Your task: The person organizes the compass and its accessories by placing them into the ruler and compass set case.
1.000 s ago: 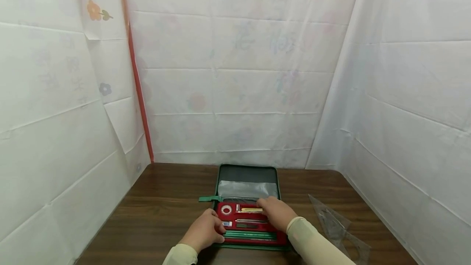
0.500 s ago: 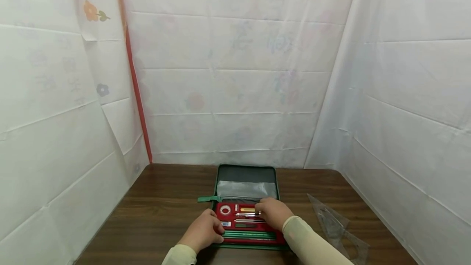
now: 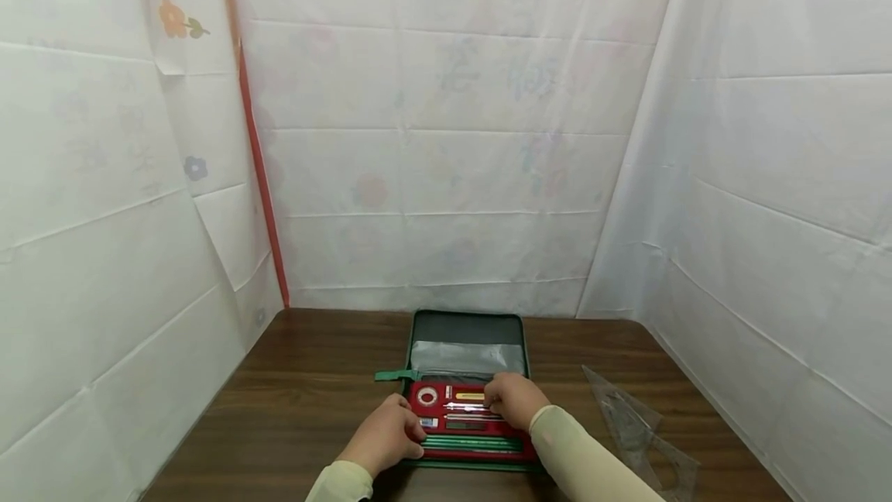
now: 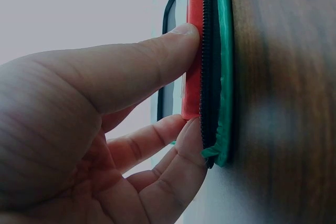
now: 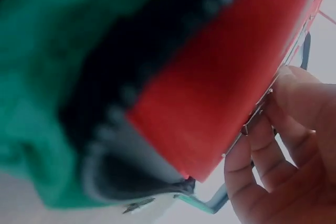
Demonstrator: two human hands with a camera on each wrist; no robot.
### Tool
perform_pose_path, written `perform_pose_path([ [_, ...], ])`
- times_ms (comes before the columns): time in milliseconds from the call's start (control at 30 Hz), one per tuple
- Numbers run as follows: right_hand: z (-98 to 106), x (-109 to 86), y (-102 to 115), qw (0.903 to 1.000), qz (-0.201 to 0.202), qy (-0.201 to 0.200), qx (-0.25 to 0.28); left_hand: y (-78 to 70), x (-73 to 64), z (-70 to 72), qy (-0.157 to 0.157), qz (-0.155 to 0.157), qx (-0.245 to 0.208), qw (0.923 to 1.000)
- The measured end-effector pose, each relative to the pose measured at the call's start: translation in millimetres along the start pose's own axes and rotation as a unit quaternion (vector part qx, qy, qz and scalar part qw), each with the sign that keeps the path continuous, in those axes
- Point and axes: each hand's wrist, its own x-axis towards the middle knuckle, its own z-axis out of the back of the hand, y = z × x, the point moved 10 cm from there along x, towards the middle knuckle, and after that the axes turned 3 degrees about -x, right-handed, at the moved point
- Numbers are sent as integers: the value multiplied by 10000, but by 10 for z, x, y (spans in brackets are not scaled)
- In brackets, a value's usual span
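Note:
A green zip case lies unfolded on the table, its lid toward the back wall. Its near half holds a red tray fitted with a white ring, a yellow piece, a small white block and several green pencils. My left hand grips the tray's left edge between thumb and fingers. With my right hand I pinch the right end of a slim silver drawing instrument, which lies along a tray slot. My fingers hide that end.
Clear plastic set squares lie on the brown wooden table to the right, near the right forearm. A green strap sticks out from the case's left side. White sheets hang round the back and sides.
The silver instrument has come into view below the yellow piece, along its slot. My right hand has shifted slightly left and toward me. The left hand stays put.

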Motion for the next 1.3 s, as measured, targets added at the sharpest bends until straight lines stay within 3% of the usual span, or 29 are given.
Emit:
perform_pose_path([
  [200,1,18,70,9993,-250,80,-268,11,11,-3,26,60,-27,10000],
  [433,-19,-24,267,9862,-148,572,-1545,20,36,-13,59,100,-31,9999],
  [533,-11,-49,294,9829,-153,698,-1695,21,50,-15,53,115,-18,9999],
  [833,-50,-73,207,9911,-158,865,-999,15,42,-45,62,146,-52,9999],
  [1167,-78,-116,184,9924,-307,728,-942,86,37,-51,106,254,-104,9996],
  [1300,-43,-194,108,9965,-132,725,-400,72,72,-73,160,227,-106,9996],
])
